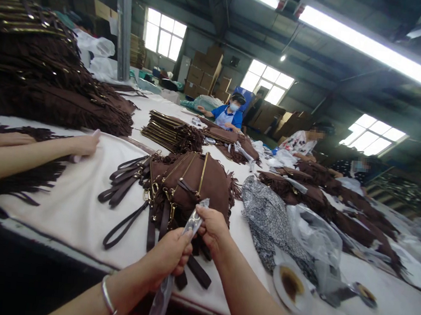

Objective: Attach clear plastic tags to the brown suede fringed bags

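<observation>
Both my hands grip a narrow see-through plastic sleeve point(161, 300) in front of me. My left hand point(172, 253) is closed around its middle, and its lower end hangs beneath that fist. Near the upper end, my right hand point(213, 229) pinches the sleeve; something shiny shows inside, too small to name. Just beyond lies a pile of brown fringed bags point(213, 183) with gold zippers. Their wrist straps point(123, 228) and gold clasps spill toward me and to the left. Part of the pile is hidden behind my hands.
Another person's arms point(45, 152) reach in from the left over dark fringe. Tall brown bag stacks point(20, 67) stand behind them. A smaller stack point(171, 131) sits mid-table. To the right are grey speckled fabric point(267, 218), a stained white dish point(276, 279) and a tape roll point(366, 294). Co-workers point(227, 115) sit opposite.
</observation>
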{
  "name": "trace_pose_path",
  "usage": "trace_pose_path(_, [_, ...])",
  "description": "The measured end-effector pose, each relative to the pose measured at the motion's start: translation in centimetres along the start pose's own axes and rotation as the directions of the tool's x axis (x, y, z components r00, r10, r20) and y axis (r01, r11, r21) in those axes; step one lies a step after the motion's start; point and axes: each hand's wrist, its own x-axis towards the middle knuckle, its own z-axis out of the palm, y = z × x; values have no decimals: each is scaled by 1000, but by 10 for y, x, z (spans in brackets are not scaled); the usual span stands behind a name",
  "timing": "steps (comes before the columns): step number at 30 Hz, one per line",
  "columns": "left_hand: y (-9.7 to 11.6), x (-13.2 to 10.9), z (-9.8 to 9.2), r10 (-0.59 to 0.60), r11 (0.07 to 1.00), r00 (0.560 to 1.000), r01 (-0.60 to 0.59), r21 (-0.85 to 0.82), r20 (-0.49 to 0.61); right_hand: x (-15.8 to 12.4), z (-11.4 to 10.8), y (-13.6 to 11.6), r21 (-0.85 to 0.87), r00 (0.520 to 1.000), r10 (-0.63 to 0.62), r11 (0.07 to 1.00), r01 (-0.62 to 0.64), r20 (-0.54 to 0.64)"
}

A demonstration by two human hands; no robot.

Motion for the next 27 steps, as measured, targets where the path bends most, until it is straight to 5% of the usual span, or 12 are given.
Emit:
trace_pose_path(6, [4, 0, -9, -29, 996, 999, 32, -84, 29, -6, -14, -4, 104, 995, 54, 993, -62, 84])
trace_pose_path(13, [-2, 10, -15, -80, 990, 992, 90, -108, 93, -29, -25, 6, -195, 934, 219, 966, -168, 281])
trace_pose_path(20, [2, -2, -14, -126, 992, 987, 127, -2, 96, -8, -6, 10, -136, 986, 63, 990, -42, 154])
trace_pose_path(27, [8, 5, -15, -10, 961, 1000, 14, 275, -17, -6, -6, 16, -243, 996, -53, 968, 68, 68])
